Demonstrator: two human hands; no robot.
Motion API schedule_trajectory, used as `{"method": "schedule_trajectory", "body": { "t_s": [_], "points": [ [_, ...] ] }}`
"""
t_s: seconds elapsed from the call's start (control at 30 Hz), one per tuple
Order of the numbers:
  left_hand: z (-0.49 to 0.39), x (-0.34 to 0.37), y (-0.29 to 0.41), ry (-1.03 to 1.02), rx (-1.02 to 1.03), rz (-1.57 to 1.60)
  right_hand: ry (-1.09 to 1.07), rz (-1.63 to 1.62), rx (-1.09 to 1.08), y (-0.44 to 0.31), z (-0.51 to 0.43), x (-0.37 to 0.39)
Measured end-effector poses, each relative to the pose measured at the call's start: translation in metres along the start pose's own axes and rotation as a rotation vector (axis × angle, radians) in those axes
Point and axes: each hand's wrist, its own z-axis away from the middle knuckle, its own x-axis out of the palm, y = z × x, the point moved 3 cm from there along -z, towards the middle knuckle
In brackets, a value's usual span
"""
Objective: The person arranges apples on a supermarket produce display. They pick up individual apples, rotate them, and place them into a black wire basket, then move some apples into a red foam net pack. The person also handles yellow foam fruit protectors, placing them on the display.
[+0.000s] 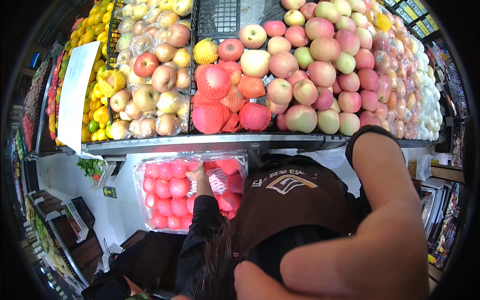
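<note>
My left hand (197,173) reaches into a plastic-lined box (137,187) below the display shelf. Its fingers touch a pink apple (194,165) in the far row; whether they grip it is unclear. Red apples in pink foam nets (164,187) fill the left part of the box. Right of my wrist, a bare patch of pale pink liner (217,180) shows between more netted apples (229,201). Close to the camera, my right hand (300,270) is raised, large and blurred, with its fingers partly cut off by the lower edge. I cannot see anything held there.
Loose apples (322,73) are heaped on the shelf, beside film-wrapped fruit (165,52) and yellow-green citrus fruit (99,114). A metal shelf edge (210,142) runs above the box. One white board (77,97) leans at left. My brown apron (285,202) covers the lower middle.
</note>
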Motion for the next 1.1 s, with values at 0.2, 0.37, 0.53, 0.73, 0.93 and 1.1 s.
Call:
{"method": "schedule_trajectory", "body": {
  "t_s": [0.2,0.37,0.53,0.73,0.93,1.1],
  "points": [
    [0.024,-0.018,-0.025,0.018,0.091,0.199,-0.044,-0.079,-0.084,0.004,-0.008,0.006],
    [0.039,-0.044,-0.046,0.113,0.077,0.249,-0.052,-0.138,-0.161,-0.001,-0.009,0.004],
    [0.047,-0.069,-0.055,0.177,0.097,0.391,-0.031,-0.178,-0.218,-0.004,-0.006,-0.004],
    [0.102,-0.111,-0.026,0.022,0.117,0.867,0.001,-0.264,-0.199,0.005,0.009,0.005],
    [0.218,-0.184,0.057,-0.300,0.518,0.812,-0.199,-0.436,0.132,0.059,0.044,0.070],
    [0.312,-0.196,0.132,-0.657,1.085,0.403,-0.388,-0.522,0.129,0.072,0.101,0.127]
  ]
}}
